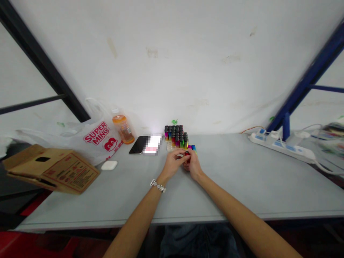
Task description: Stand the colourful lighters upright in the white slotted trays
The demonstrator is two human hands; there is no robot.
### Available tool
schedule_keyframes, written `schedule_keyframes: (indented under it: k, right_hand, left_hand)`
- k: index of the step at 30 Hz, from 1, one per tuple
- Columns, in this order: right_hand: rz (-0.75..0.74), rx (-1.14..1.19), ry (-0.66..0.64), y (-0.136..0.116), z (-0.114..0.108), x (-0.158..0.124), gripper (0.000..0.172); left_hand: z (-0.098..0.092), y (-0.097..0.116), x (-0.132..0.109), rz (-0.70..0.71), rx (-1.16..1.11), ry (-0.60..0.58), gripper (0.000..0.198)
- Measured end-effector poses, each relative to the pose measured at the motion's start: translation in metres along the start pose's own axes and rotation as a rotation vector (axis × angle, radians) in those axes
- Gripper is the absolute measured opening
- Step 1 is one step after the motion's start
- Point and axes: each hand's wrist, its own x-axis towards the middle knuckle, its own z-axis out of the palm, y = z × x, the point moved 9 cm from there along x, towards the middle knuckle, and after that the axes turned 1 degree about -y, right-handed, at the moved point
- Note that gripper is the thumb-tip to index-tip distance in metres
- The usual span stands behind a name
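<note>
My left hand and my right hand meet over the middle of the table. Between their fingertips is a small shiny red lighter, mostly covered by the fingers. Both hands are closed round it. Just beyond them, several lighters with black tops and metallic rainbow bodies stand upright in tight rows. Part of a pale tray shows at their left front. More colourful lighters, purple and blue, are partly visible right behind my right hand.
On the grey table, a phone lies beside a pixelated bright patch. Further left are a white case, an orange drink bottle, a plastic bag and an open cardboard box. A power strip lies at right.
</note>
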Motion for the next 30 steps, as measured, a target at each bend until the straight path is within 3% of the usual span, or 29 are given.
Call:
schedule_keyframes:
  k: [3, 8, 14, 30]
  right_hand:
    - [-0.101, -0.043, 0.088, -0.0048, -0.0080, 0.0015, 0.052]
    - [-0.206, -0.109, 0.101, -0.0069, -0.0109, 0.0026, 0.054]
    - [-0.177, -0.089, 0.106, -0.0072, -0.0108, 0.0002, 0.048]
    - [-0.169, -0.040, 0.073, -0.0081, -0.0080, -0.0014, 0.044]
  left_hand:
    - [0.0022, -0.0044, -0.0008, -0.011, -0.069, -0.005, 0.022]
    - [0.0026, -0.0054, -0.0015, -0.007, -0.105, 0.005, 0.018]
    - [0.0044, -0.0015, -0.0018, -0.009, -0.119, -0.007, 0.013]
    - [0.0038, -0.0040, -0.0037, -0.042, -0.119, 0.016, 0.021]
